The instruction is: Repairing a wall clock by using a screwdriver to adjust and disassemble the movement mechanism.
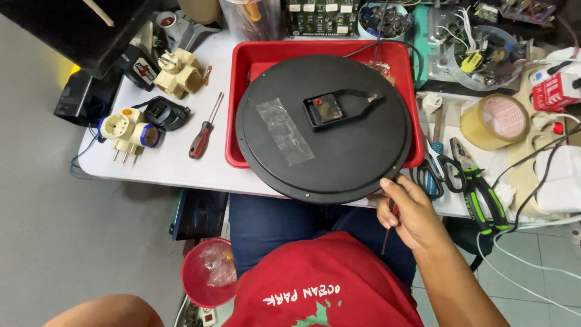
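A large round black clock back (324, 127) lies face down over a red tray (254, 60), with a black movement box (330, 110) at its middle and a strip of clear tape (284, 131) to the left of it. My right hand (408, 209) rests at the disc's lower right rim, closed around a thin dark tool (387, 233) that points down toward my lap. My left hand is out of view; only a bare forearm or knee (97, 312) shows at the bottom left.
On the white table: a red-handled screwdriver (203, 136), beige plug adapters (127, 130), scissors (436, 169), green-handled pliers (481, 191), a roll of brown tape (496, 121), wires and circuit parts at the back. A red bowl (206, 275) sits on the floor.
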